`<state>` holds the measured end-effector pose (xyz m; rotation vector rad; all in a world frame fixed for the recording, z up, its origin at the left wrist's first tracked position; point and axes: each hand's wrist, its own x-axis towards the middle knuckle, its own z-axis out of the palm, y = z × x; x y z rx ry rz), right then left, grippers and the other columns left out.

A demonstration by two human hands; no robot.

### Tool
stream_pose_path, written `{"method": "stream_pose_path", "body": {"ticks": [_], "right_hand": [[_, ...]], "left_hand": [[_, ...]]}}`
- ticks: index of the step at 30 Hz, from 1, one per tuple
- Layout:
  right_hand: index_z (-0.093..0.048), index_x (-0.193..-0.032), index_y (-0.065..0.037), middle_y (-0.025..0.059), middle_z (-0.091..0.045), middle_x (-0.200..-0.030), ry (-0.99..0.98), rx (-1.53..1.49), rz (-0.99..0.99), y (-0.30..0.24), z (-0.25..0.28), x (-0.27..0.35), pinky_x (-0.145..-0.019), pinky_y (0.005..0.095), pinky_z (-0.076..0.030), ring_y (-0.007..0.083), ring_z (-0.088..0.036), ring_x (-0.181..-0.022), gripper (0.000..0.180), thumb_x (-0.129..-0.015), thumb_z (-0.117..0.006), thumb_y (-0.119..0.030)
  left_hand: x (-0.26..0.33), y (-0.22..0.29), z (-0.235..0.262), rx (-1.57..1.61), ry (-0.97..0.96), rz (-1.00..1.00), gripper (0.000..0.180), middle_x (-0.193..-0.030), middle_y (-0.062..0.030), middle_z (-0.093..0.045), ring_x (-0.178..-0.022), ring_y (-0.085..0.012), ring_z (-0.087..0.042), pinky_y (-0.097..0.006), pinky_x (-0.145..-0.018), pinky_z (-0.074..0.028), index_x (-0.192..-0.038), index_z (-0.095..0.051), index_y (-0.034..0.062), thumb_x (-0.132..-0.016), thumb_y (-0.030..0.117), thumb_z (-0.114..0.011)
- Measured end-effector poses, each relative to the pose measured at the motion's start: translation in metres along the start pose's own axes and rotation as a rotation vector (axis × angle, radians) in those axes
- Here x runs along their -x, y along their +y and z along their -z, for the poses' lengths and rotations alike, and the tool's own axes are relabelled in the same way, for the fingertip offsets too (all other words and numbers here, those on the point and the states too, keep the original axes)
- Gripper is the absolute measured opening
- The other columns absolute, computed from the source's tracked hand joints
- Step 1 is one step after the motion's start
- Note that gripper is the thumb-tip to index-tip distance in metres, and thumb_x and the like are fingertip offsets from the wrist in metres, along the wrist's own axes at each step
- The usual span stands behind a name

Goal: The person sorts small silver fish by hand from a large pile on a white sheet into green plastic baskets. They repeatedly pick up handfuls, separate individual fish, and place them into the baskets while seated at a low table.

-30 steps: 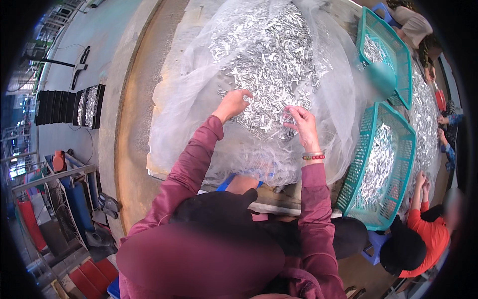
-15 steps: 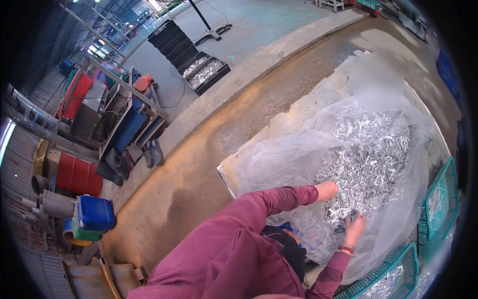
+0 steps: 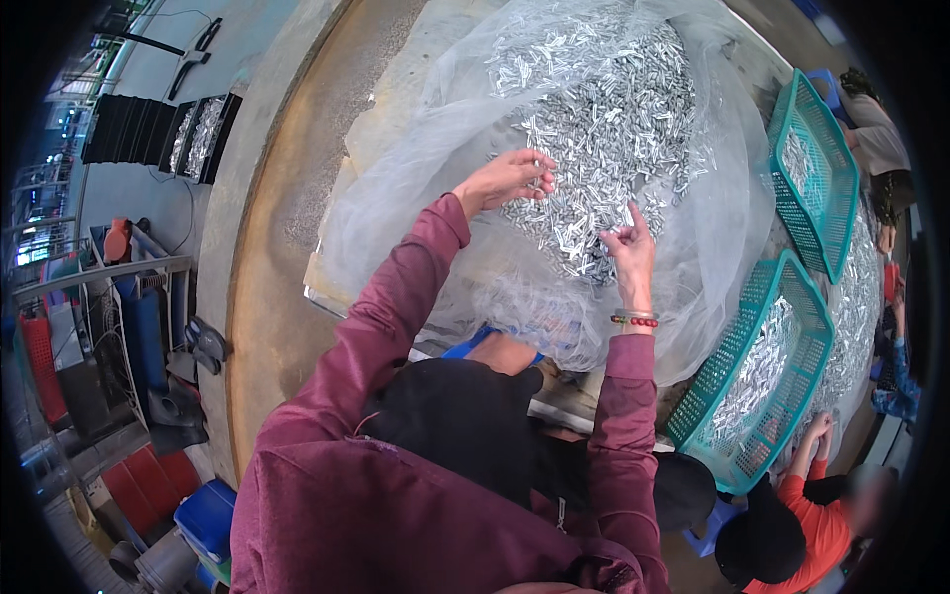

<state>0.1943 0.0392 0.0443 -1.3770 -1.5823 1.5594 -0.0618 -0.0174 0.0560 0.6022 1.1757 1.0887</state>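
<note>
A big heap of small shiny metal pieces [image 3: 604, 119] lies on a clear plastic sheet [image 3: 416, 198] spread over a low table. My left hand [image 3: 510, 176] reaches onto the near left side of the heap, fingers curled over a few pieces. My right hand [image 3: 628, 247], with a beaded bracelet at the wrist, pinches several pieces at the heap's near edge. Both arms wear maroon sleeves.
Two teal plastic baskets [image 3: 752, 381] [image 3: 816, 168] with metal pieces stand to the right. A person in an orange top [image 3: 816, 525] sits at lower right, another person [image 3: 876, 139] at upper right. Black trays [image 3: 163, 129], racks and red and blue containers [image 3: 148, 485] line the left floor.
The view has swung back from the left floor onto the heap. Both hands stay on the near edge of the metal pieces, now a little further apart.
</note>
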Motion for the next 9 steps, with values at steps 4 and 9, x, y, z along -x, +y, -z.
{"method": "stream_pose_path", "body": {"ticks": [4,9], "right_hand": [[-0.037,-0.138,0.0,0.0021,-0.054,-0.088,-0.039,-0.468,-0.172,-0.003,0.006,0.01,-0.069,0.0248,-0.046,0.0108,-0.054,-0.078,0.065,-0.079,-0.065,0.002],[-0.033,-0.141,-0.007,0.0083,-0.052,-0.105,-0.193,-0.963,-0.297,0.026,0.031,-0.002,-0.083,0.0383,-0.049,0.0188,-0.056,-0.09,0.066,-0.084,-0.066,-0.006]], "left_hand": [[-0.004,-0.015,0.004,-0.927,0.106,-0.007,0.03,-0.082,-0.0111,-0.064,-0.076,-0.023,-0.064,-0.034,-0.071,-0.051,-0.098,-0.061,-0.001,-0.084,0.025,-0.063],[-0.01,-0.077,-0.014,-1.644,0.119,-0.089,0.036,-0.108,-0.0196,-0.063,-0.101,-0.0419,-0.059,-0.046,-0.088,-0.048,-0.11,-0.064,0.0098,-0.078,0.024,-0.069]]}}
